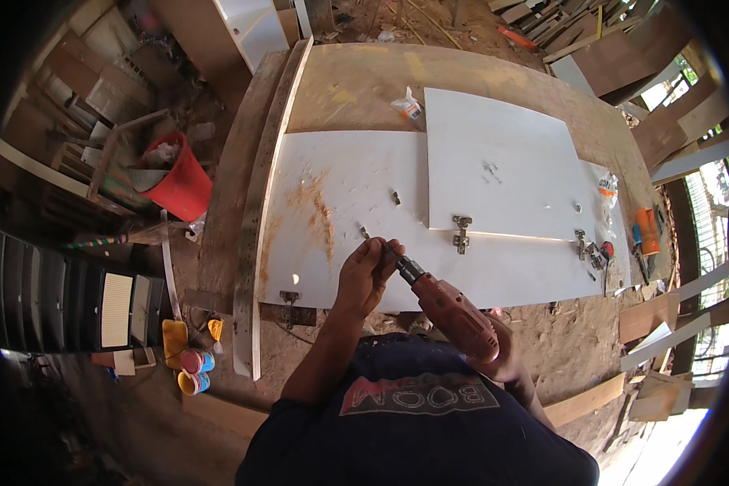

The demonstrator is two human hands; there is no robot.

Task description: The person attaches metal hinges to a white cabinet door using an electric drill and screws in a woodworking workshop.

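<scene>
While the left hand (368,263) pinches its tip, the drill (452,312) extends rightward.

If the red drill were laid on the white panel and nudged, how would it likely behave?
The drill would probably stay rigid, given its hard-looking casing. It may rock or roll a little, since its body looks rounded. It is likely heavy for its size, judging by the bulky body and metallic-looking chuck.

left hand (370,263): raised, pinching | left forearm (324,344): slanting inward | right hand (506,351): gripping, mostly hidden
</scene>
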